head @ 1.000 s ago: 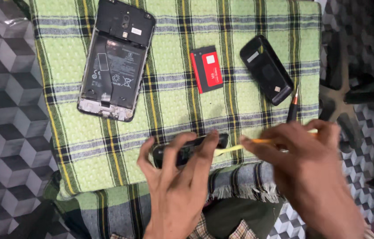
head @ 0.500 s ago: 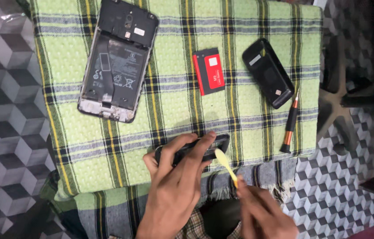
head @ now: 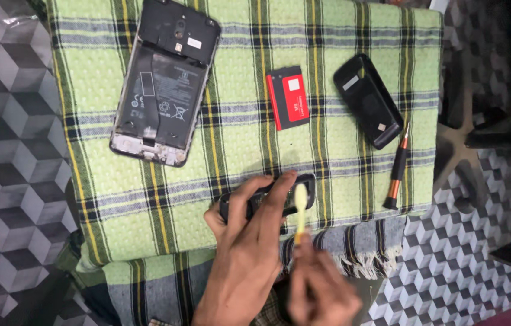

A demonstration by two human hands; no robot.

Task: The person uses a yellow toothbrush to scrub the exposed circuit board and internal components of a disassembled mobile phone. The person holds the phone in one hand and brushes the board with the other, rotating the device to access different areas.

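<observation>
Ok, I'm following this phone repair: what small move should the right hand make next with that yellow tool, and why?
Probably slide the yellow tool along the small black phone's edge. Its tip already rests against the phone, which the left hand clamps on the checked cloth, while the right hand holds the handle.

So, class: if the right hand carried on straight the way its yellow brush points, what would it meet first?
The right hand aims its yellow brush up the picture at the small black phone gripped by the left hand; the brush head seems already there, though depth is unclear.
</observation>
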